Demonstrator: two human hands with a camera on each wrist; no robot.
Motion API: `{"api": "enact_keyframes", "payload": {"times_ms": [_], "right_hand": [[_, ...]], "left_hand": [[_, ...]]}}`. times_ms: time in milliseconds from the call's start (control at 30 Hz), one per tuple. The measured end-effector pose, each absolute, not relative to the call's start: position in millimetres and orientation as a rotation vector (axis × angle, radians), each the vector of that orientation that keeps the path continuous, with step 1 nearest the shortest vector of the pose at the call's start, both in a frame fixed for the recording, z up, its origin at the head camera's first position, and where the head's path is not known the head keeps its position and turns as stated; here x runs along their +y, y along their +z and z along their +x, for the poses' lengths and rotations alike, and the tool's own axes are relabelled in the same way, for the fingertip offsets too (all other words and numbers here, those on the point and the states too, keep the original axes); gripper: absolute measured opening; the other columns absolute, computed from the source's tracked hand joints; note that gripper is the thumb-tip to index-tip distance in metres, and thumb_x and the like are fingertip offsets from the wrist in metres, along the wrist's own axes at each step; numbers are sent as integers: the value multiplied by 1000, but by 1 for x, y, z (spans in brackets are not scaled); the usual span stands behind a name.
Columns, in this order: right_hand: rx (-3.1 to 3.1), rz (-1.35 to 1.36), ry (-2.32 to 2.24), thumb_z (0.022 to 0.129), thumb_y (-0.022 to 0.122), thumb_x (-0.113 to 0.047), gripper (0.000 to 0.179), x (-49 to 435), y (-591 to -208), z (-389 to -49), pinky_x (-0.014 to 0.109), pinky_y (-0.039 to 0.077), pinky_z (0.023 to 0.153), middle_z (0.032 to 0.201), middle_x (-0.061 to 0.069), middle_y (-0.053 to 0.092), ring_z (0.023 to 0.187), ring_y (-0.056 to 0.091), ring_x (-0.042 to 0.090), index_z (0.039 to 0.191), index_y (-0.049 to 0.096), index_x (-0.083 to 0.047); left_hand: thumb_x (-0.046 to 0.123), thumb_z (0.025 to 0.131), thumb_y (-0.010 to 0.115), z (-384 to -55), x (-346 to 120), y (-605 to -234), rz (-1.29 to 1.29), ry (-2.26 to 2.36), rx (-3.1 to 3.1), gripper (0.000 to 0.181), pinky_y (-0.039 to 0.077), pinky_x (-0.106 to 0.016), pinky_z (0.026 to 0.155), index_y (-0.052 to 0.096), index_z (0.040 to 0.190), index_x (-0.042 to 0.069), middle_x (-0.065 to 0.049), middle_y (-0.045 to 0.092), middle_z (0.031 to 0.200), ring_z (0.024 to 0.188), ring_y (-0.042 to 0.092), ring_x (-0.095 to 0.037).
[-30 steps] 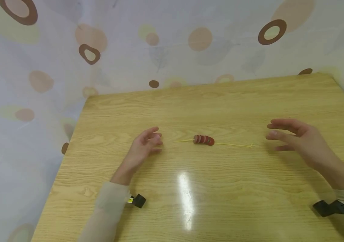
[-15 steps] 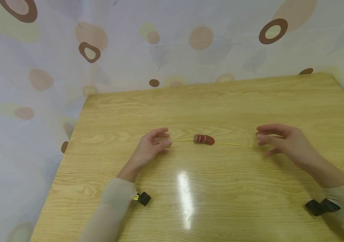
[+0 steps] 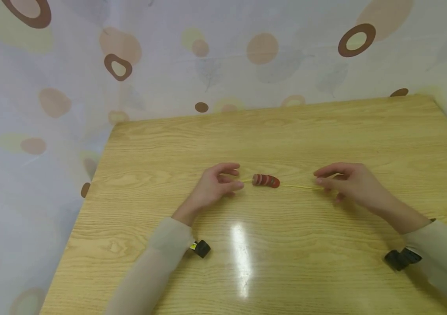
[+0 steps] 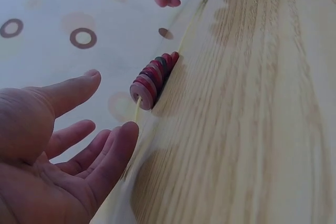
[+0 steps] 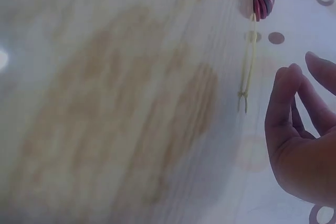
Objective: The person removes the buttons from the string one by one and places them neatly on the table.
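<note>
A tight row of red, pink and dark button-like discs (image 3: 265,180) lies on the table, threaded on a yellow string (image 3: 300,187). Just left of it is my left hand (image 3: 217,186), thumb and fingers apart. In the left wrist view that hand's lowest fingertip overlaps the near stretch of string, and nothing is gripped. To the right, my right hand (image 3: 343,181) hovers by the string's other end with its fingers loosely bent around air. The knotted string end (image 5: 242,95) shows in the right wrist view, apart from those fingers.
The wooden table (image 3: 306,245) reaches back to a patterned cloth (image 3: 231,78) hanging behind and along the left side. Black wrist cameras (image 3: 201,249) sit below both sleeves, close over the tabletop.
Both hands have come inward towards the disc row, the left one moving right and the right one moving left, over the string's ends. The discs and string have stayed put.
</note>
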State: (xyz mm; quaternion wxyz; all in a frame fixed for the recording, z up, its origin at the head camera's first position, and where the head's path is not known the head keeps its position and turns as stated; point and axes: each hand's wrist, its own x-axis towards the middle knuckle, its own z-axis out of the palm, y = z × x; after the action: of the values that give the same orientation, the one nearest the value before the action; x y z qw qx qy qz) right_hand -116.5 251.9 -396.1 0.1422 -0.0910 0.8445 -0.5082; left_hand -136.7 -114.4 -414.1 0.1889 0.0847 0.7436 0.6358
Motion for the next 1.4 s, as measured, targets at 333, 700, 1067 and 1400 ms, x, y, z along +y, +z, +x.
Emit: {"api": "enact_keyframes", "payload": {"times_ms": [333,700,1067,1400], "right_hand": [[2591,-498,-1184,94,74,-19,21,236,-403,-130,29,51,54,97,7,71,70,63,17,109,74,-4],[2694,-601,-1044,89,78,-12,9,224,-411,-132,27,50,67,87,-2,67,78,59,15,96,75,-7],[2691,-607,-980,91,75,-10,5,218,-412,-135,33,49,71,84,-3,67,78,58,14,89,73,-7],[2684,-596,-1009,95,70,-11,4,217,-412,-136,30,47,67,85,-2,66,75,55,14,93,71,-7]], "left_hand": [[7,89,77,-145,-97,-416,313,1648,2194,50,60,-36,72,59,135,2,-11,61,125,94,66,-23],[10,89,78,-149,-87,-416,349,1484,2312,47,58,-31,65,61,133,4,-8,62,122,87,63,-18],[13,89,79,-152,-83,-415,375,1410,2375,45,55,-29,60,64,130,7,-6,65,122,79,61,-17],[17,88,80,-156,-79,-418,412,1290,2459,45,50,-29,76,65,129,12,0,67,120,92,58,-18]]}}
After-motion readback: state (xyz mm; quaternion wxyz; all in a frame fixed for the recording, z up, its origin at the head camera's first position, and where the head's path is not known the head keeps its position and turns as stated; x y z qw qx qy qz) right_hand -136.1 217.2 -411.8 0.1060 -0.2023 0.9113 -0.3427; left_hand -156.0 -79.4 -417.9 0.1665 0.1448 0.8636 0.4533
